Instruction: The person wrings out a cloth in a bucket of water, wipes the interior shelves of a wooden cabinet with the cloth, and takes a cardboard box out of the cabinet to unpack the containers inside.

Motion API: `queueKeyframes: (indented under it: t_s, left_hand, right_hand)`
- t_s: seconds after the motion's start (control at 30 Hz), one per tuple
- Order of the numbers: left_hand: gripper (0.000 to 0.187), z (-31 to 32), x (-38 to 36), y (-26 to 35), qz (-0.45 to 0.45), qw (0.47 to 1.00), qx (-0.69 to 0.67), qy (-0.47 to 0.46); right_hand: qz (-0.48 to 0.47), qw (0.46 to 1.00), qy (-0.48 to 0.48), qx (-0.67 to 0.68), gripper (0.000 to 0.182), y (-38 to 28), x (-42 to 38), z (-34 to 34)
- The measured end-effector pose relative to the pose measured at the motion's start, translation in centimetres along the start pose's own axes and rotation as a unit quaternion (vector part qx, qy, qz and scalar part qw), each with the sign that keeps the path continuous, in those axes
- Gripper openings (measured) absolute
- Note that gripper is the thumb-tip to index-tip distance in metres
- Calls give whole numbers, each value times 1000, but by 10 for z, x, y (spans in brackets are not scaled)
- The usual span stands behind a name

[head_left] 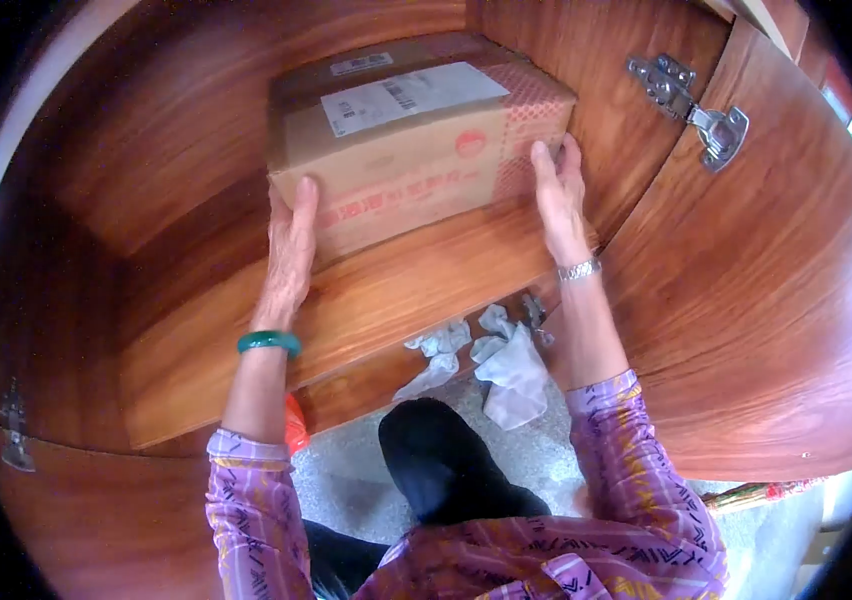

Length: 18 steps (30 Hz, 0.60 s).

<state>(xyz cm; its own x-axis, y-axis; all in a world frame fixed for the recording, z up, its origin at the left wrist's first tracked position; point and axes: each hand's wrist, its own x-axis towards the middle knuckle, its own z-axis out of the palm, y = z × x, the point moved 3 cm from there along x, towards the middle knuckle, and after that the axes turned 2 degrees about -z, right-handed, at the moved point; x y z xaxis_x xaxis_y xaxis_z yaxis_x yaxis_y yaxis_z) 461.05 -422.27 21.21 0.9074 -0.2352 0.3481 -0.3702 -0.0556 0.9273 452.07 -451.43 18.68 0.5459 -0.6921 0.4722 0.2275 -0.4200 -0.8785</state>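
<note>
A brown cardboard box (396, 190) with red printing, a white shipping label (411, 98) and clear tape sits at the back of a wooden cabinet shelf (216, 330). My left hand (291, 240) grips its left end, thumb on the front face and the other fingers hidden behind the corner. At the right end my right hand (561, 200) presses against the box, thumb on the front corner and fingers around the side. A green bangle (269, 343) is on my left wrist, and a metal watch band (579, 269) on my right.
An opened cabinet door (746, 290) spreads to the right on a metal hinge (691, 105). Crumpled white plastic bags (511, 375) lie below the shelf edge near my knee. Something red (295, 425) shows under the shelf by my left forearm.
</note>
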Motion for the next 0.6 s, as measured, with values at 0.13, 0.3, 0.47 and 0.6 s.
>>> queueKeyframes:
  t_s: [0.13, 0.3, 0.47, 0.6]
  left_hand:
    - [83, -4, 1, 0, -25, 994, -102, -34]
    - [81, -32, -21, 34, -65, 994, -87, -7]
    - [77, -56, -68, 48, -55, 993, -100, -6]
    - [85, -72, -108, 44, -69, 989, -127, 23]
  right_hand:
    - [-51, 998, 36, 7, 70, -10, -4, -3]
    - [-95, 993, 21, 64, 62, -47, -32, -17]
    - [-104, 985, 12, 140, 38, -76, -80, -33]
    - [-55, 976, 44, 208, 27, -83, -105, -48]
